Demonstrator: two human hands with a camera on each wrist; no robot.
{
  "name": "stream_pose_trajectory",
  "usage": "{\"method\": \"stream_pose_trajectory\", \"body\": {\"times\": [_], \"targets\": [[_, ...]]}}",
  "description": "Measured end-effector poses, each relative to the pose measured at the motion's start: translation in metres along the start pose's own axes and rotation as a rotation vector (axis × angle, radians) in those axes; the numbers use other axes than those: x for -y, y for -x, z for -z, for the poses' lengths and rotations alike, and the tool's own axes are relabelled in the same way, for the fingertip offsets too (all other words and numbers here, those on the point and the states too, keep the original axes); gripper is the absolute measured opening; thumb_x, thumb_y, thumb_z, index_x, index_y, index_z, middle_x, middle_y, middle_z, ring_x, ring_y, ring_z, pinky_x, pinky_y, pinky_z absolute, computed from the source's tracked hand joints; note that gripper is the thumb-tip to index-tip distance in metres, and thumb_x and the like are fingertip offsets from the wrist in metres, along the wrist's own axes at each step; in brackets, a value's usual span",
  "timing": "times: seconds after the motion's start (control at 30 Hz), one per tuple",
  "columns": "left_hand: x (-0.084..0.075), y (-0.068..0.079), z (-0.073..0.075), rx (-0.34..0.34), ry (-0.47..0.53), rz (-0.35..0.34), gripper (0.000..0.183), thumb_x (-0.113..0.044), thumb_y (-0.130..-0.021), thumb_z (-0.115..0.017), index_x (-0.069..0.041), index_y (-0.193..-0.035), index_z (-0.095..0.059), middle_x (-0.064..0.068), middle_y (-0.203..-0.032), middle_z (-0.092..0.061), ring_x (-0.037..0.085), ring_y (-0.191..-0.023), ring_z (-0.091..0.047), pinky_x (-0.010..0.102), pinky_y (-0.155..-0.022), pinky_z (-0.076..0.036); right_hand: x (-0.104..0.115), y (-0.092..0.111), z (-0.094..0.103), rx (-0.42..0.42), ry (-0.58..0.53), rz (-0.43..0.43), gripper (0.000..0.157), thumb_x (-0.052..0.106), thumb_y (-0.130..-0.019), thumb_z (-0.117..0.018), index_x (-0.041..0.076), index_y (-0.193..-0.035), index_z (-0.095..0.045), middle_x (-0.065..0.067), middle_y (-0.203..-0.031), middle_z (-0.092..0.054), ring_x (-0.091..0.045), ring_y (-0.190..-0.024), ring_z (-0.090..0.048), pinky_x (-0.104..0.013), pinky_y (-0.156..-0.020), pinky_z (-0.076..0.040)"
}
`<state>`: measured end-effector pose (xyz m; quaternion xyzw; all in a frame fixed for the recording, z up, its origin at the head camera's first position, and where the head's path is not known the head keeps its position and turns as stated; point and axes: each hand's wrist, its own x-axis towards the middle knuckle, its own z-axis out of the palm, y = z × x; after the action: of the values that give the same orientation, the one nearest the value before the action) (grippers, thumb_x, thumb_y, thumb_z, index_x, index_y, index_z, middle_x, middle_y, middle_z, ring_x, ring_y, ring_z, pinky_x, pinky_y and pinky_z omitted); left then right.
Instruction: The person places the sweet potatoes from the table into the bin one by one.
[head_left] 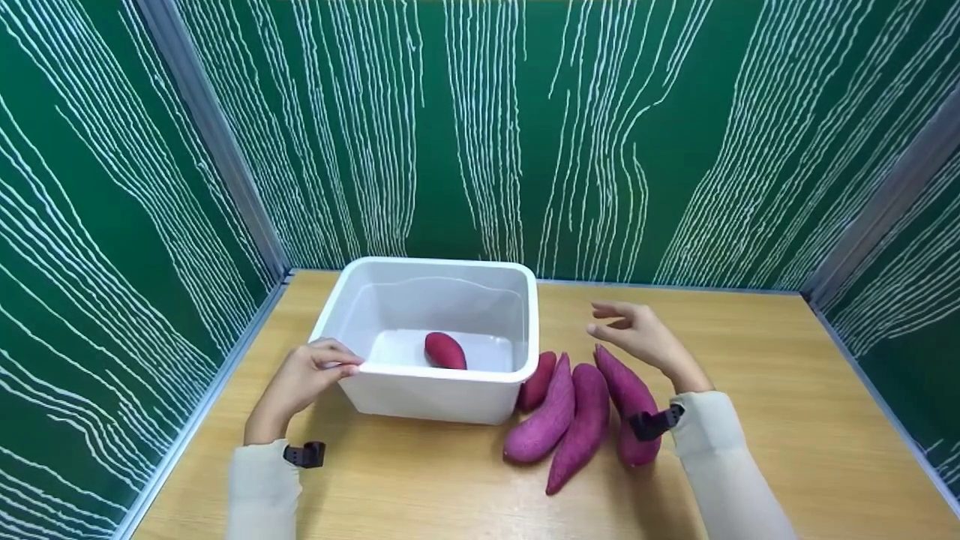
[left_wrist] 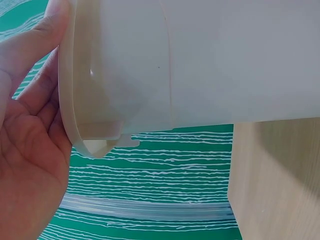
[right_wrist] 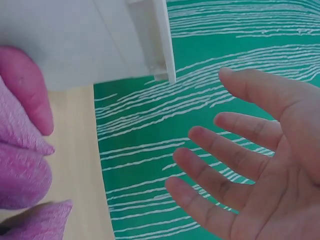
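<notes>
A white plastic bin (head_left: 435,394) stands on the table, with one dark red sweet potato (head_left: 445,351) lying on its floor. My left hand (head_left: 311,379) pinches the bin's near-left rim; in the left wrist view the thumb and fingers of the hand (left_wrist: 35,120) lie on either side of that rim. Right of the bin, a red sweet potato (head_left: 537,382) and three purple sweet potatoes (head_left: 581,427) lie side by side. Above their far ends my right hand (head_left: 637,330) hovers, holding nothing, its fingers (right_wrist: 225,155) spread and relaxed in the right wrist view.
Under everything is a light wooden table (head_left: 795,420). Green panels with white wavy lines (head_left: 480,135) rise along its back and sides, joined by grey metal posts (head_left: 217,135). The bin's far side is near the back panel.
</notes>
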<state>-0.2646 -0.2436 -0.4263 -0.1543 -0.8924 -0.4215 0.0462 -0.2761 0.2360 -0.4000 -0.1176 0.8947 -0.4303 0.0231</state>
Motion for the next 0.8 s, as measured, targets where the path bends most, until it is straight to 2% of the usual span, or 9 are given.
{"method": "stream_pose_trajectory", "body": {"times": [0.27, 0.37, 0.53, 0.8], "targets": [[0.0, -0.001, -0.001, -0.003, -0.006, -0.009, 0.014, -0.01, -0.082, -0.075, -0.01, -0.095, -0.078, 0.002, -0.094, -0.07, 0.019, -0.095, -0.058, 0.034, -0.086, -0.054, -0.019, 0.013, 0.001, -0.001, 0.001, -0.067, 0.063, 0.037, -0.095, -0.06, 0.0, -0.142, -0.043, -0.026, -0.138, -0.05, -0.044, -0.121, -0.052, -0.054, -0.099, -0.045], [0.001, -0.001, -0.001, -0.005, -0.012, -0.012, 0.014, -0.011, -0.082, -0.075, -0.01, -0.095, -0.078, 0.001, -0.094, -0.069, 0.018, -0.095, -0.058, 0.03, -0.086, -0.053, -0.028, 0.018, 0.002, -0.004, -0.003, -0.103, 0.066, 0.041, -0.094, -0.061, 0.001, -0.143, -0.042, -0.025, -0.139, -0.049, -0.044, -0.123, -0.051, -0.054, -0.1, -0.043], [0.003, 0.0, -0.002, -0.021, -0.012, -0.023, 0.013, -0.01, -0.08, -0.076, -0.01, -0.092, -0.078, 0.002, -0.092, -0.069, 0.017, -0.09, -0.057, 0.018, -0.076, -0.05, -0.04, 0.026, 0.002, -0.006, -0.001, -0.138, 0.068, 0.044, -0.093, -0.06, 0.001, -0.143, -0.041, -0.026, -0.139, -0.049, -0.044, -0.123, -0.051, -0.057, -0.099, -0.043], [0.003, 0.001, -0.002, -0.019, -0.019, 0.008, 0.013, -0.01, -0.082, -0.074, -0.012, -0.094, -0.078, 0.001, -0.094, -0.068, 0.018, -0.093, -0.056, 0.018, -0.078, -0.05, -0.065, 0.037, -0.004, -0.023, -0.003, -0.199, 0.067, 0.042, -0.096, -0.057, 0.0, -0.145, -0.038, -0.026, -0.142, -0.046, -0.042, -0.124, -0.05, -0.054, -0.099, -0.043]]}}
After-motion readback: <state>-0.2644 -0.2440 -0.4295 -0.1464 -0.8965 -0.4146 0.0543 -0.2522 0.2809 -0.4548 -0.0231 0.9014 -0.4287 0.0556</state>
